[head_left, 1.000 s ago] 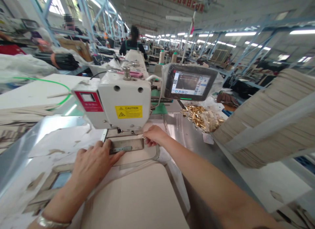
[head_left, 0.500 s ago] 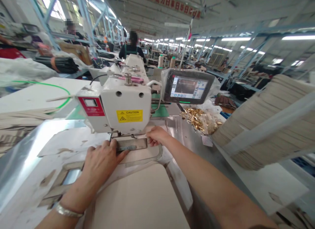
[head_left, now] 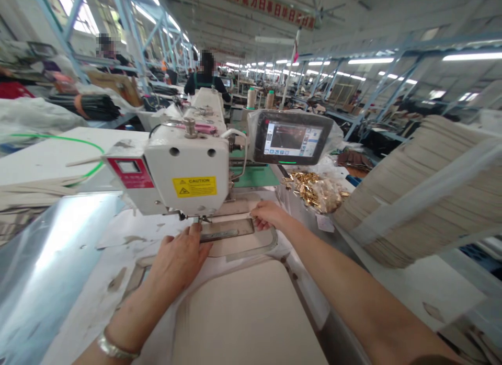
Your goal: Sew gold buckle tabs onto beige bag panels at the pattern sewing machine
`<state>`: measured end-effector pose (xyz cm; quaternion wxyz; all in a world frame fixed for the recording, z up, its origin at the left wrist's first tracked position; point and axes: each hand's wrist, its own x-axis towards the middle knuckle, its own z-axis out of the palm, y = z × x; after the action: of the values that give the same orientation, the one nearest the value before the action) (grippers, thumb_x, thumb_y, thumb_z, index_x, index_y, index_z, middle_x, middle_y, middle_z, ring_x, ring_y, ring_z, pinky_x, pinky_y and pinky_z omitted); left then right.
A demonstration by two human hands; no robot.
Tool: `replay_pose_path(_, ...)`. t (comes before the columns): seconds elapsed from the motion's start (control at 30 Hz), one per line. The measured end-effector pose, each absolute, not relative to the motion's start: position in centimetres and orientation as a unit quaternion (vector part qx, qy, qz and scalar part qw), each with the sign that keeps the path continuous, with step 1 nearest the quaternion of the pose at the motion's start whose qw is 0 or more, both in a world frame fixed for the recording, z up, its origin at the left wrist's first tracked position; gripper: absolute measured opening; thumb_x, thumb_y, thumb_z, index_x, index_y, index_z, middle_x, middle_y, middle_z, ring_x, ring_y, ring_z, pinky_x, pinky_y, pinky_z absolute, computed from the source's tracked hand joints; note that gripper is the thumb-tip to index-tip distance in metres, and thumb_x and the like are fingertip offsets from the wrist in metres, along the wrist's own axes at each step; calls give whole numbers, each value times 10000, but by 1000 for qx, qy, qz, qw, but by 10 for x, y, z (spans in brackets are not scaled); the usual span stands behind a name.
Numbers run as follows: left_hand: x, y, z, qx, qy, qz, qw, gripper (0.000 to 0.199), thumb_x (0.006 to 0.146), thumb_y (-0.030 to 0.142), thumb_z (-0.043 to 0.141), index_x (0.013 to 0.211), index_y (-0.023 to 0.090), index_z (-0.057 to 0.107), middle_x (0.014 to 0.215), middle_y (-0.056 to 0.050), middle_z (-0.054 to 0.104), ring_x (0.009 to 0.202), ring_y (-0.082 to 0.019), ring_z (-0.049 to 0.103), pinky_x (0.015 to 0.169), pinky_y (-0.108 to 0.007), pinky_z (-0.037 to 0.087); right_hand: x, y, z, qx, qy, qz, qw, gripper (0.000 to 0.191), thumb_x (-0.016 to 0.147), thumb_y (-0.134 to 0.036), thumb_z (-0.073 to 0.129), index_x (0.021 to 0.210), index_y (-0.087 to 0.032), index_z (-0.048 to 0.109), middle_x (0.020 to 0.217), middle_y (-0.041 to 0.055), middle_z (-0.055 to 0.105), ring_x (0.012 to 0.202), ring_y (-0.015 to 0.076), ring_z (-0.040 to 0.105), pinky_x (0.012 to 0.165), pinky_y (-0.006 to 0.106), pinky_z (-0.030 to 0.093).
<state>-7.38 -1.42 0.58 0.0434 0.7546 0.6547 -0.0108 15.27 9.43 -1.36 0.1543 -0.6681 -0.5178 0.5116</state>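
Under the head of a white sewing machine (head_left: 188, 166) lies a beige fabric panel (head_left: 235, 246) with rounded corners. On it sits a narrow beige strip (head_left: 243, 227) with a metal bar (head_left: 219, 235) along its front edge. My left hand (head_left: 180, 255) rests at the strip's left end, fingers laid forward and thumb apart. At the right end my right hand (head_left: 269, 215) has its fingers curled and pinched on the strip's edge; the fingertips are partly hidden. A larger beige panel (head_left: 247, 312) lies closer to me.
A control screen (head_left: 290, 137) stands right of the machine head. Behind my right hand is a bag of gold-coloured metal parts (head_left: 314, 190). A tall stack of beige pieces (head_left: 408, 197) leans at the right. A person (head_left: 206, 80) sits farther back.
Both hands and the panels have moved to the right relative to the machine head, and the white sheet beneath has shifted with them. The hands keep about the same hold.
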Motion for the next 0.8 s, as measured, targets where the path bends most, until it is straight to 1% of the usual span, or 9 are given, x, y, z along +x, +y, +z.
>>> replay_pose_path(0.1,-69,-15,8,754,654,-22,50,370,936,333,288,1116,102,515,1099,-192,685,969,-315,671,859,-459,457,163,96,-13,-681,-514,500,150,92,843,-159,560,761,-160,518,454,-33,587,351,101,563,373,153,378)
replay_pose_path(0.2,-65,-17,11,761,646,-30,56,341,935,302,292,1085,116,535,1049,-178,693,952,-304,673,842,-446,468,170,95,-12,-687,-509,495,155,113,837,-154,572,739,-156,517,461,-30,588,348,95,557,371,151,367)
replay_pose_path(0.27,-62,-19,14,767,635,-33,81,331,935,302,294,1031,139,565,1018,-159,689,928,-296,672,823,-434,475,172,94,-11,-682,-512,496,164,130,840,-146,567,721,-154,516,467,-31,590,352,91,558,373,151,368)
replay_pose_path(0.33,-57,-24,15,782,608,-23,133,328,933,325,312,970,163,595,1011,-135,676,928,-278,661,822,-416,482,173,92,-11,-676,-515,499,171,139,846,-141,555,711,-153,520,473,-31,594,358,91,561,381,155,382)
replay_pose_path(0.4,-49,-32,15,810,552,-4,196,317,919,367,376,997,177,618,1065,-118,655,992,-257,635,877,-397,477,174,92,-13,-673,-514,503,175,138,844,-142,557,709,-148,527,481,-29,601,366,90,564,392,156,397)
replay_pose_path(0.47,-38,-42,15,840,491,-1,233,330,878,395,478,1092,191,624,1146,-110,626,1084,-258,590,955,-401,452,174,93,-16,-675,-513,501,176,137,835,-146,570,704,-144,533,489,-27,606,370,88,567,400,154,404)
replay_pose_path(0.57,-21,-54,19,859,462,-31,219,358,830,341,565,1150,195,631,1201,-114,605,1148,-294,540,999,-448,425,176,93,-18,-673,-516,495,188,142,831,-156,582,698,-146,533,495,-32,609,374,88,572,407,151,408)
replay_pose_path(0.7,-4,-57,32,859,471,-73,187,293,817,262,581,1088,185,662,1194,-113,625,1162,-316,529,993,-465,426,178,84,-12,-659,-514,518,182,128,841,-159,565,720,-152,524,499,-30,614,381,99,583,415,159,420)
replay_pose_path(0.8,3,-56,38,868,468,-63,152,250,782,207,600,1021,173,664,1142,-120,654,1120,-325,560,962,-472,442,179,74,-9,-653,-510,525,193,125,844,-147,563,727,-156,520,496,-38,609,389,91,581,420,149,410)
